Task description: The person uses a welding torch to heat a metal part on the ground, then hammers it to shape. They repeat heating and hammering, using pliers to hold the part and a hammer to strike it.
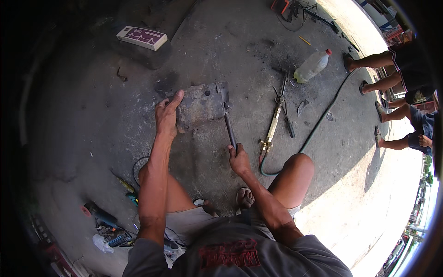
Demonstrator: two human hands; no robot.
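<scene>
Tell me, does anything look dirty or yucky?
Yes, the metal plate in the left hand looks odd: its gray surface is patchy and stained, not clean. Dark smudges also blotch the concrete floor beyond it.

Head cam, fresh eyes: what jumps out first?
The worn metal plate mid-view, left hand gripping its left side, right hand holding a dark rod near its right edge. Then the brass-coloured torch lying to the right, the red-capped bottle beyond it, and the white-and-purple box at upper left.
</scene>
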